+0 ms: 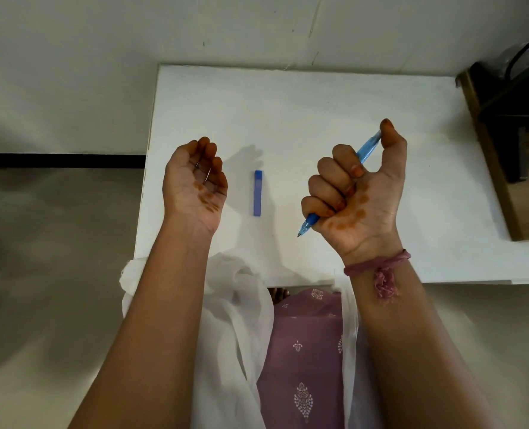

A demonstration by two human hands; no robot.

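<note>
The mechanical pencil [369, 148] is clenched in the right hand [356, 193], thumb on its cap; the left hand [196, 184] is relaxed. The lead case [258, 193] is probably reached next.

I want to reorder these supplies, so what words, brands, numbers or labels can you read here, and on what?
No text is readable in this view.
Blue mechanical pencil, gripped in the right hand: no print shows on its barrel.
Blue lead case on the white table: no print can be made out on its face.
Pink garment: white ornamental motifs only, no letters.
</note>
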